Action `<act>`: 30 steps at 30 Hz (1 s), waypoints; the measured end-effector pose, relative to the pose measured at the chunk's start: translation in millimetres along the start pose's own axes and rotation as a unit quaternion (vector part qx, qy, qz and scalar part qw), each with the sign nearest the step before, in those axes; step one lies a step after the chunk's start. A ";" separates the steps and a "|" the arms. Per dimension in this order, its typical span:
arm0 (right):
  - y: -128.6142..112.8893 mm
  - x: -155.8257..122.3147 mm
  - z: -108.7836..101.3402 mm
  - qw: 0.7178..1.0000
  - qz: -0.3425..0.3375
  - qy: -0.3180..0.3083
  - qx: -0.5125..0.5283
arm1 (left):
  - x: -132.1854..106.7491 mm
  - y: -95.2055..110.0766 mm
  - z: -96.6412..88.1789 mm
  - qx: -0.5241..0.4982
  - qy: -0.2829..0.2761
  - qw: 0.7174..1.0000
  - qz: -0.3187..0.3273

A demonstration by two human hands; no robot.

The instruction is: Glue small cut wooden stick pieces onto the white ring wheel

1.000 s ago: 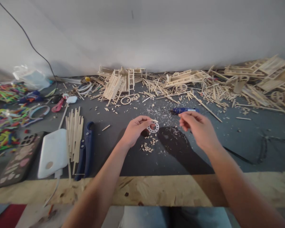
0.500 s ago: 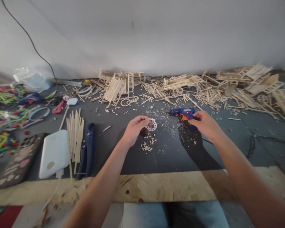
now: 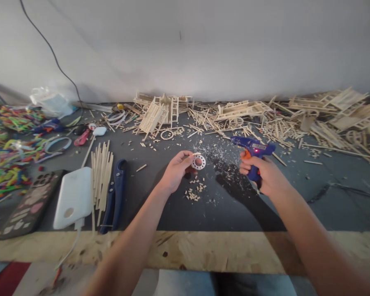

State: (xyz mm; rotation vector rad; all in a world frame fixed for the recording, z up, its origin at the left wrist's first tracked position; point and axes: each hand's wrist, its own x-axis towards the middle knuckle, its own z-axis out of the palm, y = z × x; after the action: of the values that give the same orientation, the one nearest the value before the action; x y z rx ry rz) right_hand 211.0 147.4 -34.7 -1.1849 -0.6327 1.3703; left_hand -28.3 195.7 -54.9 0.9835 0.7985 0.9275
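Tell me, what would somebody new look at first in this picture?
Probably the blue glue gun with its red light, gripped in the right hand. Next, the pale ring with holes pinched in the left hand, near tiny wooden bits. Stick models pile up along the back, and bright coloured strips crowd the far left.

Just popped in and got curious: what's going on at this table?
A person is working with two bare hands. The left hand pinches a small pale ring with holes around it, just beyond a scatter of short wooden bits. The right hand grips a blue glue gun showing a red light, its nozzle pointing left and apart from the ring. Farther back sit small wooden frames; off to the left, a blue tool lies beside some thin sticks.
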 end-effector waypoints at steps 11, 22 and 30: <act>27.1 -7.0 10.1 0.989 0.017 -0.136 -0.048 | -1.1 4.0 0.4 -0.027 -0.001 1.000 -0.006; 38.3 -5.8 17.7 0.994 0.024 -0.099 -0.048 | -1.4 4.1 0.6 -0.019 -0.001 1.000 -0.011; 32.6 -8.1 23.7 0.993 0.032 -0.088 -0.066 | -1.9 4.2 0.7 -0.017 0.000 1.000 -0.015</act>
State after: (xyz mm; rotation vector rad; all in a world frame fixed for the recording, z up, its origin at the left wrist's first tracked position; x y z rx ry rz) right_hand 175.3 139.6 -53.5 -1.2060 -0.8274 1.5182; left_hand -29.6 194.9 -50.5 0.9384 0.7933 0.9126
